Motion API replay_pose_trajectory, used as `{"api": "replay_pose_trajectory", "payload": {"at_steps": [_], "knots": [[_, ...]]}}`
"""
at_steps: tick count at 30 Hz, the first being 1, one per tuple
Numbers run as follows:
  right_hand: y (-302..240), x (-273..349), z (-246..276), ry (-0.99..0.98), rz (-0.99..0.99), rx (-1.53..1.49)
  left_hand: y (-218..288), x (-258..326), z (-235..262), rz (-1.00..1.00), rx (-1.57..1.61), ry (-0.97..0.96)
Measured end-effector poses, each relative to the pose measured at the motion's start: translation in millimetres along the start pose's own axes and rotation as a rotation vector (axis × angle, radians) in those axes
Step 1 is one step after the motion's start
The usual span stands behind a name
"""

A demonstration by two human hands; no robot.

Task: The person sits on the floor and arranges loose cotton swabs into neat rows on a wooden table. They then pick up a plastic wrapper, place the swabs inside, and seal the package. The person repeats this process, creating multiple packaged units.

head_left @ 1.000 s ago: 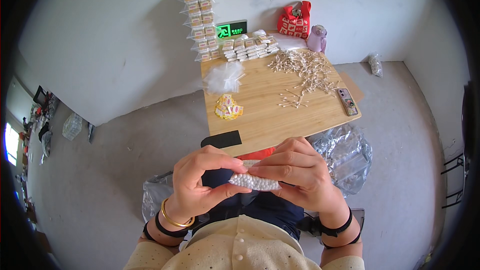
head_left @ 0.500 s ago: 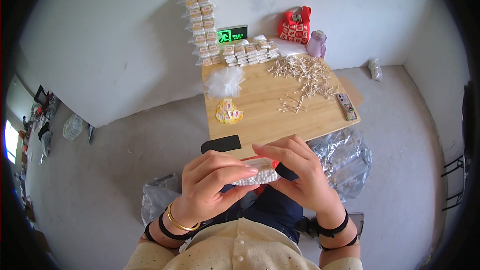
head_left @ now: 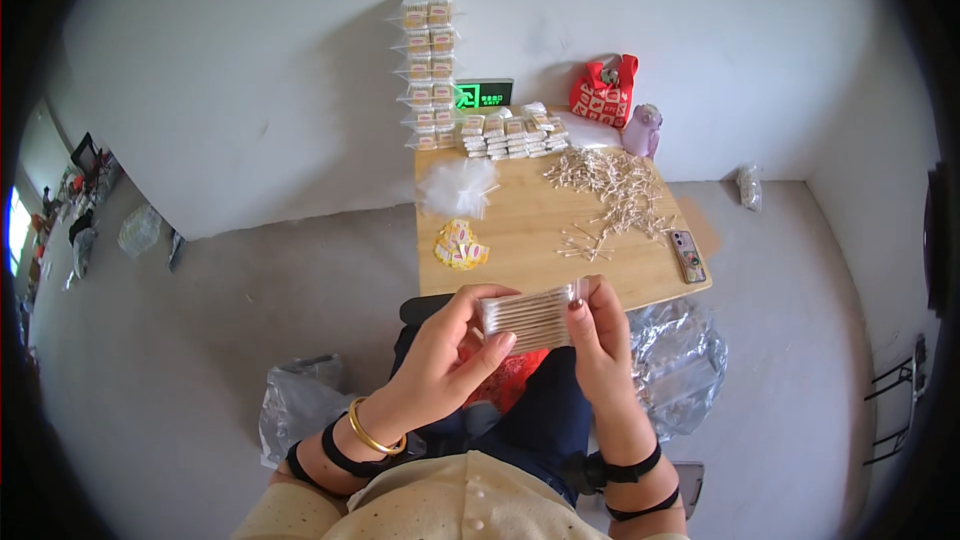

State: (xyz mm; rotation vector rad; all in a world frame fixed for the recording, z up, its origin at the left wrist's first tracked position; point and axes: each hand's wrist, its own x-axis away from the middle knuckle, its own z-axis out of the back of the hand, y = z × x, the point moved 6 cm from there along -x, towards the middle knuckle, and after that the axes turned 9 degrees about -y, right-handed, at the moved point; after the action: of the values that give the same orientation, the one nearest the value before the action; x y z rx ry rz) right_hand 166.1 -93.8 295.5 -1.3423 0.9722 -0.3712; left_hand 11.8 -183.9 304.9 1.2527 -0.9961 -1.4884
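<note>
Between my two hands, above my lap, is a clear bag of cotton swabs (head_left: 530,319), its sticks lying side by side. My left hand (head_left: 455,342) grips its left end, thumb in front and fingers behind. The right end, with the bag's clear edge, is pinched by my right hand (head_left: 598,338). On the table (head_left: 520,225) beyond lie a loose heap of cotton swabs (head_left: 615,190), empty clear bags (head_left: 456,188) and a small pile of yellow and white cards (head_left: 461,246).
Filled swab packs (head_left: 512,133) are stacked at the table's back, beside a tall tower of packs (head_left: 430,70). A red bag (head_left: 605,92), a purple bottle (head_left: 642,130) and a phone (head_left: 688,256) are on the right. Plastic bags (head_left: 678,370) lie on the floor.
The swab pack has turned from its white tips facing me to its sticks lying crosswise. My right hand has closed onto its right end. The view has tilted slightly.
</note>
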Motion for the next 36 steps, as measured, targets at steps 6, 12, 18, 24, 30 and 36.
{"api": "replay_pose_trajectory", "payload": {"at_steps": [6,12,18,24,30,36], "knots": [[5.5,-10.9,-3.7,0.112,0.034,0.385,-12.4,-1.0,-5.3,0.022,0.299,-0.009],[-2.4,-12.2,-13.1,0.072,-0.069,0.286,-13.0,-3.9,-1.0,0.006,0.356,0.009],[-10.4,-7.7,-29.0,0.090,0.087,0.497,-16.9,-3.9,7.8,-0.019,0.311,0.053],[-16.1,-8.9,-32.8,0.053,0.242,0.715,-23.2,-4.3,17.5,-0.014,0.232,0.051],[-6.9,-11.4,-33.1,0.040,0.035,0.223,-16.5,-6.1,21.2,-0.020,0.232,0.043],[-19.1,-15.8,-40.5,0.030,0.287,0.743,-17.6,-7.7,22.2,-0.010,0.237,0.006]]}}
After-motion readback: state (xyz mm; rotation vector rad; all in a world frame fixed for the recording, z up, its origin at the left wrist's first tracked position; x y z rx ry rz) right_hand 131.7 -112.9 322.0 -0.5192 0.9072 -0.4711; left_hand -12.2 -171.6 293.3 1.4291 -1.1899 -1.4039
